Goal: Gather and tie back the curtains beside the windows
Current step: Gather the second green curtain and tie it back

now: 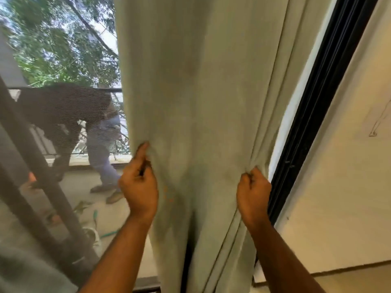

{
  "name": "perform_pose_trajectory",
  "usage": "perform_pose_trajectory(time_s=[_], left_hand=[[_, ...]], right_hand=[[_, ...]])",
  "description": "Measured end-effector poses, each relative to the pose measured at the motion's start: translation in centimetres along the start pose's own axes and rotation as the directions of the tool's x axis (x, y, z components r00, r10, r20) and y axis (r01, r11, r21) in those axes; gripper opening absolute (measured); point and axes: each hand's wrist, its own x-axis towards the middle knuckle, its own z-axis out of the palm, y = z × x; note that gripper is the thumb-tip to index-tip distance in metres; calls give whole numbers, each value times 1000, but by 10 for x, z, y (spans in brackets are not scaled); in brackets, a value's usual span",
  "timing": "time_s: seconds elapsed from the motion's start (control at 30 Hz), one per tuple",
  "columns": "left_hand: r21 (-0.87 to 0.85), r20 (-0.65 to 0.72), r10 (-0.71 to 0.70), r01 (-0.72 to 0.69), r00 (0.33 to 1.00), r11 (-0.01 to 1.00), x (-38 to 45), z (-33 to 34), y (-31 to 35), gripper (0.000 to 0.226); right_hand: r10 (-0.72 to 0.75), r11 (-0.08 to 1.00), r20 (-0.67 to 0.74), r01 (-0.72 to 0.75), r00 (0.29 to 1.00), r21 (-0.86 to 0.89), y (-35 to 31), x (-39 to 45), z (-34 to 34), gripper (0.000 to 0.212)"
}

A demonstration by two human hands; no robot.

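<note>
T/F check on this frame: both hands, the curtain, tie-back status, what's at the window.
1. Both hands grip the curtain. True: the left hand pinches its left edge, the right hand its right folds.
2. The curtain is already tied back. False: no tie shows; the hands alone hold it.
3. The curtain is dark red. False: it is pale green.
4. The black window frame lies to the right of the curtain. True.
5. The right hand rests on the wall. False: it holds curtain fabric.
</note>
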Motion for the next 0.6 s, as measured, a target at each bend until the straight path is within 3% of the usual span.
perform_pose_trajectory(time_s=[0.1,0.13,0.23,0.3,0.37,0.5,0.6], left_hand=[[-72,343,93,-72,935,995,-45,23,30,74],[-68,391,79,-57,917,996,-55,28,34,79],[-274,421,-39,168,906,947,-58,29,39,83],[-379,504,-108,332,857,864,-58,26,41,68],[-370,603,-188,481,775,795,-63,25,41,44],[-361,665,-333,678,669,641,-68,21,40,52],[-316,685,-353,696,637,644,-64,21,39,49]], right_hand=[[-99,994,281,107,955,-13,-14,-25,26,19],[-108,993,338,117,935,-7,-16,-28,28,20],[-155,987,390,158,908,25,-12,-23,16,19],[-184,982,447,186,876,40,-9,-20,9,19],[-192,980,469,194,862,43,-7,-21,8,19],[-140,990,521,124,842,66,-8,-28,-1,9],[-153,988,494,122,856,93,-14,-34,-3,9]])
